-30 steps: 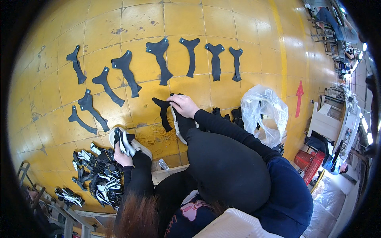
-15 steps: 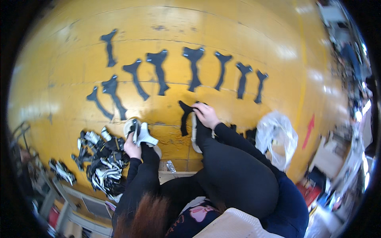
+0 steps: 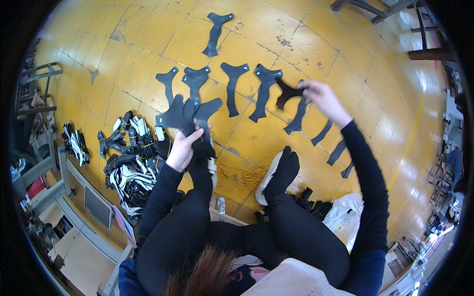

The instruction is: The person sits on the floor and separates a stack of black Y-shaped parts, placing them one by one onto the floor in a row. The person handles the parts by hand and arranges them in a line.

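Note:
In my left hand [image 3: 181,149], closed near my left shin, are several dark Y-shaped fabric pieces [image 3: 173,116], their forked ends fanned out upward. My right hand [image 3: 323,98] is stretched out to the right, fingers pinched on one arm of a single black Y-shaped piece [image 3: 286,92]. That piece hangs over the row on the floor and partly covers a dark Y-shaped piece [image 3: 297,118] lying there. Similar flat pieces lie left of it, among them a wide one [image 3: 266,93] and a narrower one [image 3: 230,89]. Another piece [image 3: 215,34] lies alone farther off.
Left of my left leg is a heap of black and white banded bundles [image 3: 131,172]. Loose rubber bands [image 3: 242,172] are scattered between my feet. Beside my right leg are black bundles [image 3: 313,204] and a clear plastic bag [image 3: 345,212]. A metal frame [image 3: 91,237] stands at the left.
My right hand has gone from beside my right foot out over the row, carrying a black piece. The pieces in my left hand showed white before and now look dark. The view has shifted.

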Available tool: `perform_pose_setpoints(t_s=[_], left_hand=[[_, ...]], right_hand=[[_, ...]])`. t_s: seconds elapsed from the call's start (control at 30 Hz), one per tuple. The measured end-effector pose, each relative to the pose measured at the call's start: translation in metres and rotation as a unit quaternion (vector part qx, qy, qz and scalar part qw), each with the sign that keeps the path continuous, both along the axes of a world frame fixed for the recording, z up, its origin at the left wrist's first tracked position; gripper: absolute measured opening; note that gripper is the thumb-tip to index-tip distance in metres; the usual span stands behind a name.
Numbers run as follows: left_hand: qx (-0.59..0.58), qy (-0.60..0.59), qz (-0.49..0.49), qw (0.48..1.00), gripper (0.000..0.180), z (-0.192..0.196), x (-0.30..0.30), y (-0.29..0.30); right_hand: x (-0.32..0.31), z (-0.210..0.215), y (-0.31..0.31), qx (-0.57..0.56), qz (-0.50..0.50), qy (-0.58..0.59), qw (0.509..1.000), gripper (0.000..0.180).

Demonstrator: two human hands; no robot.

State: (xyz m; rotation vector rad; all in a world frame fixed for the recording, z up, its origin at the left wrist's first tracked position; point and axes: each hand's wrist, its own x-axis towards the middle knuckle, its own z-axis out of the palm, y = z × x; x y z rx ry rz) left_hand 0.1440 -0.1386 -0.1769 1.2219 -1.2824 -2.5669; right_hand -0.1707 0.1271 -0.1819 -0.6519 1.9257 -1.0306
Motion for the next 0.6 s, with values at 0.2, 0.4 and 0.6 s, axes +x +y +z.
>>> perform_pose_setpoints(t_s=[0.2, 0.4, 0.6], left_hand=[[-0.021, 0.028, -0.105, 0.994, 0.029, 0.002, -0.02, 0.002], [-0.08, -0.005, -0.174, 0.981, 0.034, -0.009, -0.008, 0.002], [-0.074, -0.02, -0.173, 0.982, 0.032, -0.008, -0.003, 0.004]], right_hand=[[-0.075, 0.019, -0.061, 0.027, -0.029, 0.043, 0.998, 0.024], [-0.119, -0.007, -0.099, 0.006, -0.06, 0.003, 0.998, 0.029], [-0.111, -0.032, -0.125, 0.073, -0.134, 0.144, 0.978, 0.036]])
